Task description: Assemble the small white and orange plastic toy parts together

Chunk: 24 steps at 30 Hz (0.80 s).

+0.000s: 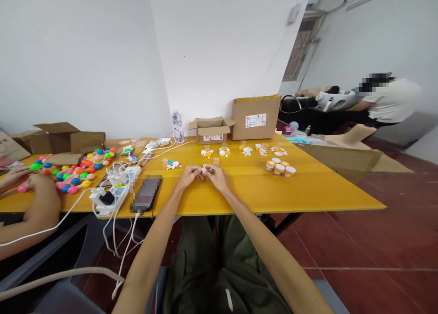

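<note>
My left hand (190, 176) and my right hand (216, 177) meet above the yellow table (246, 196), near its front middle. Their fingertips are closed around a small white piece with dark spots (204, 169), mostly hidden by the fingers. Just behind my right hand stands a small clear cup (216, 161). Left of my hands is a little pile with a teal ring and white bits (172, 164). Farther back, several piles of white and orange parts (225, 152) lie in a row, with clear cups among them. White-topped orange-and-clear containers (280, 167) are grouped to the right.
Small and large cardboard boxes (209, 133) (256, 117) stand at the back. Left are a phone (146, 194), a power strip (118, 191) with cables, and colourful balls (80, 171) beside another person's arm (43, 200). A person in white (393, 99) sits far right.
</note>
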Available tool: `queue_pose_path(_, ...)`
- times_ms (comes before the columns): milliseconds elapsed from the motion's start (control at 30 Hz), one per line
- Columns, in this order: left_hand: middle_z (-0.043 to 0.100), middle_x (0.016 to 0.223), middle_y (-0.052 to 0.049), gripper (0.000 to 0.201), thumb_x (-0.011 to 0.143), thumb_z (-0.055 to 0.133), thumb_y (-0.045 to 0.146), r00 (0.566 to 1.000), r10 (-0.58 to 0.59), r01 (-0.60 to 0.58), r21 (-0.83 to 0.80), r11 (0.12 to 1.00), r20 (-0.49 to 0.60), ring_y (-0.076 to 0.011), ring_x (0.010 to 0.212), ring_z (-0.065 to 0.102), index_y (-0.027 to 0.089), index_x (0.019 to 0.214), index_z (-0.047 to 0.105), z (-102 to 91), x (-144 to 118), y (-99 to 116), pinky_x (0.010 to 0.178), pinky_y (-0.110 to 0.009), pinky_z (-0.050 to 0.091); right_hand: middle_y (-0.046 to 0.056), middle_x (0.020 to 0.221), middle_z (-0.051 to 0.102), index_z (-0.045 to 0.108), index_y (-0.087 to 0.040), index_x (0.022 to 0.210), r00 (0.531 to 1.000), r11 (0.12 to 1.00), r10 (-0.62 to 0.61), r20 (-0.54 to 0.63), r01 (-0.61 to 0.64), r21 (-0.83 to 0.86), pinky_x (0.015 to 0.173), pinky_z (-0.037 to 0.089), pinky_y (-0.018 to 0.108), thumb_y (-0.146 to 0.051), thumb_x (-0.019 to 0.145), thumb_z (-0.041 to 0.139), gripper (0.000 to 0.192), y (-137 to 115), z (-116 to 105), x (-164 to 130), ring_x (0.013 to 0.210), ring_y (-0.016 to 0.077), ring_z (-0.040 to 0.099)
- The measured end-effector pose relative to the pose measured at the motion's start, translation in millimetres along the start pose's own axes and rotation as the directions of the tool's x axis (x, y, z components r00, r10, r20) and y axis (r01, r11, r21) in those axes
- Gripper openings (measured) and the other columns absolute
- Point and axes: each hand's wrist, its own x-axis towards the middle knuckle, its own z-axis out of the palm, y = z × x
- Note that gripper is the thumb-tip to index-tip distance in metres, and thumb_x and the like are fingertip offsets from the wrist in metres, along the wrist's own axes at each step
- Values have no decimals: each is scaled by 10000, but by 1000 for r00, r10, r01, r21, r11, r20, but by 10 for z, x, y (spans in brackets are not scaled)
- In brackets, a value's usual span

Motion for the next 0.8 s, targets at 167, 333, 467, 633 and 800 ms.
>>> queue_pose_path(167,740,678,-65,355,834,619,477,1000,-7,7,-6,1000,-12,-163,617,666,161,704,712,-8,-13,45,631,-264,474,9,782,667,725,-256,796,1000,999,-24,-3,24,-41,758,503,331,-254,712,675,98,-2,16,-24,735,193,604)
queue_pose_path(333,688,599,-41,382,833,612,492,1000,15,-15,-15,1000,-18,-147,582,635,168,640,668,-15,-22,90,620,-261,468,13,806,678,749,-261,844,999,996,-53,-4,53,-73,755,506,323,-200,740,645,159,21,39,-39,756,194,613)
queue_pose_path(467,662,602,-15,356,795,658,510,997,47,-50,-52,997,-64,-130,578,604,172,683,649,-2,-13,88,619,-253,471,13,805,690,762,-271,911,997,991,-76,21,78,-105,788,512,330,-185,764,629,216,33,29,-38,780,200,621)
queue_pose_path(633,675,671,3,350,690,766,485,994,46,-57,-113,992,-97,-134,617,613,179,816,650,11,12,26,627,-253,490,22,857,724,743,-246,1014,997,995,-27,78,35,-92,782,534,332,-174,777,616,278,38,29,-30,782,192,657)
queue_pose_path(800,697,725,-18,312,706,759,444,994,55,-63,-87,994,-95,-158,679,635,181,854,681,-5,18,-4,656,-271,499,22,821,732,712,-218,989,996,997,71,54,-72,6,734,562,321,-219,750,653,246,41,30,-21,736,179,681)
